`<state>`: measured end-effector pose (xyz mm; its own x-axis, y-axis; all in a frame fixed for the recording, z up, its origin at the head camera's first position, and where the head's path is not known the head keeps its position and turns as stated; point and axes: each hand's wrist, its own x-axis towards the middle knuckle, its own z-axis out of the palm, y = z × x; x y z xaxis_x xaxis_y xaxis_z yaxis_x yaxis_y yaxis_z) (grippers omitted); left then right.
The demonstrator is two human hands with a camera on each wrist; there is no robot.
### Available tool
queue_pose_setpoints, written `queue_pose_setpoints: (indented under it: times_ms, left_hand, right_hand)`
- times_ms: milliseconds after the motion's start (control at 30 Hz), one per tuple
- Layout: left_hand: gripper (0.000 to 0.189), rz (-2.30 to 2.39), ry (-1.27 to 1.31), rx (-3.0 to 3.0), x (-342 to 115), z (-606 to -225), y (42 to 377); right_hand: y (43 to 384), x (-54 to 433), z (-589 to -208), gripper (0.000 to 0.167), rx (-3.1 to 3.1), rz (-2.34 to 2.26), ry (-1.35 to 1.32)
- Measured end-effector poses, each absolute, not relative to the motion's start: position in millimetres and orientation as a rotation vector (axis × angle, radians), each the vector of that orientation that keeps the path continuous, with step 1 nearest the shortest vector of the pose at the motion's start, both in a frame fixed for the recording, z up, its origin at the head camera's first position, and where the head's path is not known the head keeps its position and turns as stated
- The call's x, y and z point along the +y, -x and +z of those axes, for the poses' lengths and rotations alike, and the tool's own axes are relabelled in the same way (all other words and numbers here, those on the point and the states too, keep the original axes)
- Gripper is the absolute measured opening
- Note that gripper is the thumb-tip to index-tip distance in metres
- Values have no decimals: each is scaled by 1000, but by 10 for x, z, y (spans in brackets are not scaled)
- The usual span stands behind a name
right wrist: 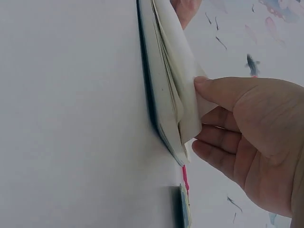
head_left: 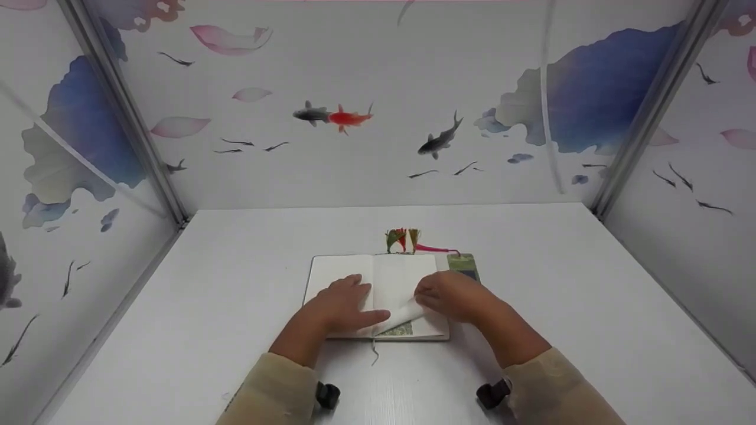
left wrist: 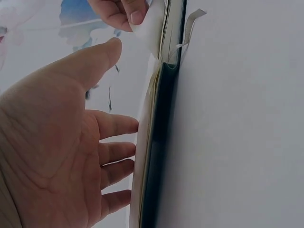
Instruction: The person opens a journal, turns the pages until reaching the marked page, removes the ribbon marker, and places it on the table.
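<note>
An open notebook (head_left: pixel 339 268) with blank cream pages and a dark cover lies on the white table. My left hand (head_left: pixel 339 307) rests on its left page, fingers spread and straight; in the left wrist view the fingertips touch the paper. My right hand (head_left: pixel 458 295) pinches the edge of a right-hand page (right wrist: pixel 187 80) between thumb and fingers, lifting it in a curve. Beneath that raised page shows part of a green patterned bookmark (head_left: pixel 397 329). Green, red and yellow tassels (head_left: pixel 403 239) stick out past the notebook's top edge.
Right of the notebook lies another green bookmark (head_left: pixel 463 262), partly behind my right hand, with a pink cord (head_left: pixel 436 248). A thin ribbon (head_left: pixel 375 353) hangs from the notebook's near edge. Printed white panels (head_left: pixel 366 165) with fish and petals enclose the table's back and sides.
</note>
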<state>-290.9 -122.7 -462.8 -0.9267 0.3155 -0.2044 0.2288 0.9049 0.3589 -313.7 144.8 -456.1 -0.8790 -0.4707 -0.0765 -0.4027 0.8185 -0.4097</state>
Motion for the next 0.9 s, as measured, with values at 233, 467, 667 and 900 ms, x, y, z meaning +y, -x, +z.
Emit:
queue_pose_setpoints:
  times_ms: [233, 467, 667, 900]
  left_hand:
    - [107, 493, -420, 2805, -1187, -4635, 2897]
    - [111, 481, -395, 2816, -1142, -4676, 2867]
    - [108, 471, -388, 2828, -1103, -4668, 2836]
    - [105, 454, -391, 2832, -1081, -4661, 2837]
  right_hand:
    - [3138, 1400, -4567, 16, 2903, -680, 652]
    - [3106, 1371, -4531, 19, 2994, -741, 744]
    - [3082, 1357, -4500, 23, 3030, -769, 832]
    - [3058, 1348, -4492, 24, 3046, -818, 821]
